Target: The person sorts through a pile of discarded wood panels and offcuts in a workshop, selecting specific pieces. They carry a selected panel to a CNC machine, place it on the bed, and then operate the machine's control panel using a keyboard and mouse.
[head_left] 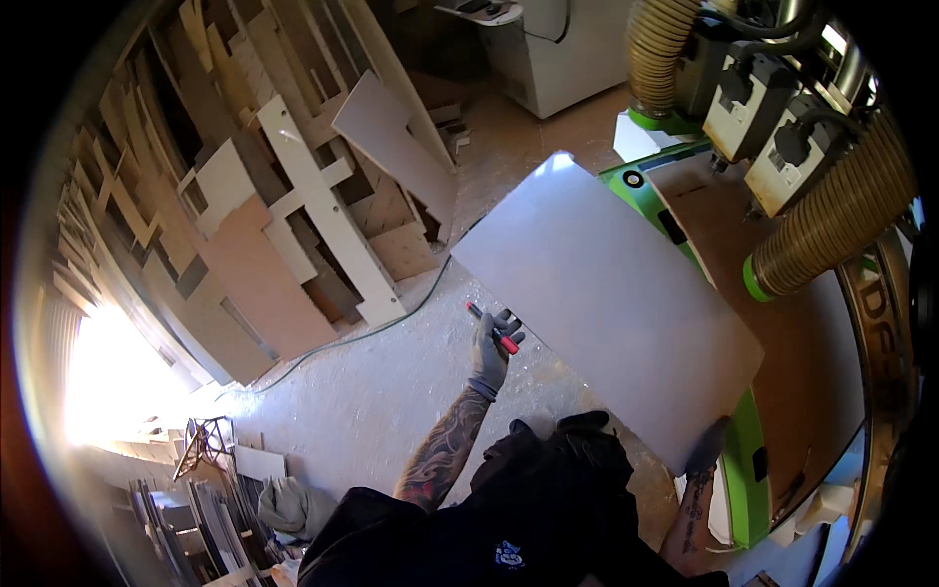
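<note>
My left hand (489,354), in a grey glove, is closed around a marker pen (509,344) with red ends and a dark barrel. It is beside the left edge of a large white panel (606,303), with the fingertips close to that edge. My right hand (706,450), also gloved, grips the panel at its near right corner; part of its fingers is hidden. The panel is held at a slant in front of me and covers part of a machine bed with a green frame (748,474).
Wooden boards and offcuts (235,254) lean in a stack at the left. A cable (342,338) runs along the floor. Ribbed hoses (831,230) and machine heads (802,161) hang at the right. A white cabinet (558,64) stands at the back; thin panels (205,528) lie lower left.
</note>
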{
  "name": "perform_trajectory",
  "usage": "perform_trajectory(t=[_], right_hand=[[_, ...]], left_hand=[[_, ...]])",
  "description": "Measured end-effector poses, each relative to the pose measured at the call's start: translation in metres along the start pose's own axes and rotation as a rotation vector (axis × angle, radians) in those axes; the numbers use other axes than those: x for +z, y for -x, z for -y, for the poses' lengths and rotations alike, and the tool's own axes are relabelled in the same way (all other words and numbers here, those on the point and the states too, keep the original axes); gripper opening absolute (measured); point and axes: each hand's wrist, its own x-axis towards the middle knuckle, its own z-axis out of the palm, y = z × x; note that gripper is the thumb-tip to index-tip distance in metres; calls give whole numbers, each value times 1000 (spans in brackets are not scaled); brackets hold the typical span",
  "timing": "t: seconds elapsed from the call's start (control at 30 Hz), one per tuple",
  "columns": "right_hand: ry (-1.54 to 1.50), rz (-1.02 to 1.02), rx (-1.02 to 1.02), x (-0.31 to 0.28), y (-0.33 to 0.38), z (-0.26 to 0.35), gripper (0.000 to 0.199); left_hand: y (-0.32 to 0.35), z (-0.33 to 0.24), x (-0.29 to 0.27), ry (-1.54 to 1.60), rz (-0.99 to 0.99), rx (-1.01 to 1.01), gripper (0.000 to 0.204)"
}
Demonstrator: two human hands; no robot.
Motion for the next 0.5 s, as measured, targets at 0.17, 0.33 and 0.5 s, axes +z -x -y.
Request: perform_trajectory(t=[0.17, 0.33, 0.5], right_hand=[[25, -87, -10, -23, -27, 15, 82], [79, -172, 26, -32, -52, 31, 83], [-161, -343, 153, -49, -88, 42, 82]], left_hand=[[-51, 55, 58, 162, -38, -138, 33], [-126, 122, 96, 203, -52, -298, 29], [-199, 190, 155, 206, 0, -421, 31]])
